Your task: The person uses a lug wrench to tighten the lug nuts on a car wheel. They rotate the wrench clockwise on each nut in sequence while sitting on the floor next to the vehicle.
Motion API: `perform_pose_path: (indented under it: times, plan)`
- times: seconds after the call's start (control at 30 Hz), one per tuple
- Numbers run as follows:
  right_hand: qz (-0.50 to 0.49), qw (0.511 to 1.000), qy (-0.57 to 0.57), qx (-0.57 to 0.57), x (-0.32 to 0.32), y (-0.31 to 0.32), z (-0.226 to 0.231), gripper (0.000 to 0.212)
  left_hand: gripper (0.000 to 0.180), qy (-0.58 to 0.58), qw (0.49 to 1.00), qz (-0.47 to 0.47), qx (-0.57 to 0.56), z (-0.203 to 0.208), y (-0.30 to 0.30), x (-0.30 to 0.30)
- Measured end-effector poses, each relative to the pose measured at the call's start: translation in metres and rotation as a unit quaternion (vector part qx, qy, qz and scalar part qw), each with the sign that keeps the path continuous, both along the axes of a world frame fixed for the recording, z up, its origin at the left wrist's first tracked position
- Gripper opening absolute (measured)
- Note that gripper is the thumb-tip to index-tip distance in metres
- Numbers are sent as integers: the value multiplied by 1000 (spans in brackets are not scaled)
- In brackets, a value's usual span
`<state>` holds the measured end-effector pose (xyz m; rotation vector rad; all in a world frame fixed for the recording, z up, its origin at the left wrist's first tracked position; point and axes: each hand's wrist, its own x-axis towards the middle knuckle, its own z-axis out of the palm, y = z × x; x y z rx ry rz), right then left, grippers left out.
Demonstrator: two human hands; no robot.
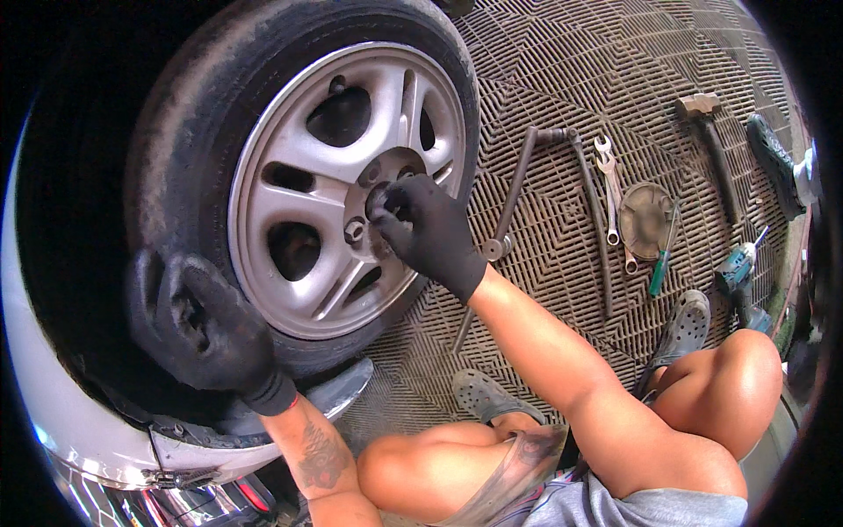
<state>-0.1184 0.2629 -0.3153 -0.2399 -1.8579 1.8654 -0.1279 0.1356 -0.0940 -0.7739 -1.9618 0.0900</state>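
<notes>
Your right hand (430, 230) pinched at wheel (325, 158) centre, left hand (202, 329) half-curled, lower edge; contents unclear. Likely nut (354, 230) work; needs precision.

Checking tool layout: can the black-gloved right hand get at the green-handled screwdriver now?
Probably yes: the right hand is at the silver metal wheel, but the screwdriver lies uncovered on the brown slatted mat.

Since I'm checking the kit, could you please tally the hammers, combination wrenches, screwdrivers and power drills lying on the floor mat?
Hammer: 1
Combination wrenches: 2
Screwdriver: 1
Power drill: 1
Total: 5
</notes>
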Motion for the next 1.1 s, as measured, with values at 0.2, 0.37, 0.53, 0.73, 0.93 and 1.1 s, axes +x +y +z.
perform_pose_path:
  times: [0.2,0.37,0.53,0.73,0.93,1.1]
  plan:
    - [-40,997,53,-49,4,1,4,32,14,13,1000,5,-22,0,1,0]
    - [130,971,-197,45,-2,4,2,30,14,8,1000,7,-21,1,1,0]
    - [-16,993,-6,116,7,-1,-1,36,14,5,1000,5,-16,1,5,0]
    - [-8,998,24,-56,2,-5,4,33,16,6,1000,10,-15,2,0,0]
    - [-21,996,71,-40,-2,12,-30,24,21,-51,995,21,83,-9,2,2]
    - [72,989,-101,-81,2,24,6,25,20,-15,1000,12,-6,4,-6,-1]
